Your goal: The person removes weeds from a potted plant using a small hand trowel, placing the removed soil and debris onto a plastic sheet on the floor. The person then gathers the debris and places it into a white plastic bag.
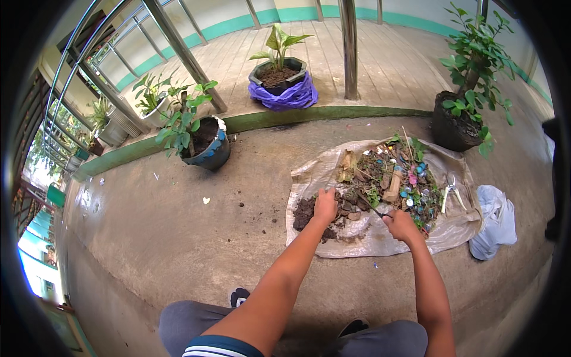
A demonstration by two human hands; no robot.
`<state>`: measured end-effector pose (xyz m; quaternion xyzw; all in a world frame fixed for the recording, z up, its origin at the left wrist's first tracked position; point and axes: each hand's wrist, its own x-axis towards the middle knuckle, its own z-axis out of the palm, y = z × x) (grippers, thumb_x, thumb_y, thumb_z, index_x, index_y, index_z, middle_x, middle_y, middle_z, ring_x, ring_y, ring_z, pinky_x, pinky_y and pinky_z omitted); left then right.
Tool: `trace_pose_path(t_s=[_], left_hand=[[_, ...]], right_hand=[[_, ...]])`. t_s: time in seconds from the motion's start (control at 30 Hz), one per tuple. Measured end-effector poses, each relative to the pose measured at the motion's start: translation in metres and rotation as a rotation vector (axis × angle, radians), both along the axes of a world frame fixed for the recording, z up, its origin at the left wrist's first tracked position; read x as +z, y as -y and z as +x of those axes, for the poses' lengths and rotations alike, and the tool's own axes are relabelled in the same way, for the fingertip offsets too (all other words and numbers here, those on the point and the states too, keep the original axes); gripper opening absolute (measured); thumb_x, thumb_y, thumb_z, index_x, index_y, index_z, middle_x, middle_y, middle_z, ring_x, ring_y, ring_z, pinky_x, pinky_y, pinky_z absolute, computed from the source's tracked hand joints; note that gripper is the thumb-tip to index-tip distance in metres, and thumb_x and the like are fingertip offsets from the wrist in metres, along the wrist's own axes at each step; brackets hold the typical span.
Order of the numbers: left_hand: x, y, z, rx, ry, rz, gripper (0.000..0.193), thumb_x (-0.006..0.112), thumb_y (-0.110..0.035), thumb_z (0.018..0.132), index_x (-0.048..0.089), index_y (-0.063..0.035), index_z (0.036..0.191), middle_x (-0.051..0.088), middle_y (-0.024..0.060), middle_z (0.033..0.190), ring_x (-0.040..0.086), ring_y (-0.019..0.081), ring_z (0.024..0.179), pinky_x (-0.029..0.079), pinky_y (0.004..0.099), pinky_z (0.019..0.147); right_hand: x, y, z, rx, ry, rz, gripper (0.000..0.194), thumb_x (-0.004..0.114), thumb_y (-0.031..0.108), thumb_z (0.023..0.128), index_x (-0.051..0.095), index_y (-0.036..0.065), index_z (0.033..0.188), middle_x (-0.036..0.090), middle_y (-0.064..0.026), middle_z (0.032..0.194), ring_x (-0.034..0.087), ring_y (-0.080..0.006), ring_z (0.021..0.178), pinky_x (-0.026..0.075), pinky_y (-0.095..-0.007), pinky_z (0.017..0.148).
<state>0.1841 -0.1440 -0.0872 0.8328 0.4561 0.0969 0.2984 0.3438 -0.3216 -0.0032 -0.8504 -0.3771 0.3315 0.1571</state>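
A woven plastic sack (374, 247) lies spread on the concrete, bearing dark soil (304, 213) on its left and a heap of dry leaves, weeds and bottle caps (392, 174). My left hand (326, 206) is at the soil's right edge, its fingers bent downward; whether they grip anything is hidden. My right hand (401, 224) is closed around the dark handle of a thin tool (371, 206), whose narrow end points up and left into the debris. Pruning shears (453, 193) with pale handles rest on the sack, right of the heap.
A blue-rimmed pot (209, 154) stands left; a black-potted plant (455, 129) is at the right. On the raised ledge (285, 117) sits an octagonal pot (277, 80) with purple plastic around it, near a metal post (349, 53). A plastic bag (493, 223) touches the sack's right side.
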Motion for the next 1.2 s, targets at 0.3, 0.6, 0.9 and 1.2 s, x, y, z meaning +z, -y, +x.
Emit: trace_pose_path(t_s=[0.3,0.6,0.9,1.2], left_hand=[[0.017,-0.024,-0.004,0.317,0.624,-0.915,0.042,0.047,-0.001,0.086,0.036,-0.0017,0.127,0.053,0.0109,0.097,0.055,0.0156,0.067,0.052,0.0284,0.053],[0.017,0.021,0.008,0.054,0.234,-0.615,0.037,0.05,-0.005,0.087,0.043,-0.0014,0.123,0.059,0.0114,0.093,0.053,0.0129,0.061,0.046,0.0262,0.05],[-0.001,0.06,0.035,0.025,-0.081,-0.329,0.029,0.049,-0.017,0.086,0.05,0.0024,0.107,0.057,0.0259,0.101,0.055,0.0417,0.094,0.044,0.0468,0.079],[-0.028,0.067,0.058,-0.234,-0.1,-0.164,0.027,0.046,-0.019,0.083,0.055,0.0035,0.093,0.059,0.0264,0.094,0.055,0.041,0.092,0.043,0.0462,0.082]], right_hand=[[0.018,-0.023,-0.008,0.062,-0.074,0.154,0.032,0.055,0.025,0.083,0.061,-0.001,0.101,0.06,-0.0258,0.096,0.057,-0.0396,0.092,0.044,-0.0424,0.083],[0.028,0.008,0.005,0.051,-0.011,0.064,0.031,0.056,0.025,0.082,0.062,0.001,0.101,0.061,-0.0249,0.093,0.058,-0.0391,0.09,0.044,-0.0417,0.082],[0.029,0.054,0.012,0.026,0.165,0.093,0.029,0.056,0.025,0.083,0.063,0.002,0.098,0.061,-0.0244,0.09,0.058,-0.0387,0.088,0.045,-0.043,0.08],[0.023,0.086,0.026,0.003,0.222,0.002,0.028,0.054,0.027,0.083,0.062,0.001,0.09,0.061,-0.0251,0.087,0.058,-0.0397,0.087,0.045,-0.0462,0.078]])
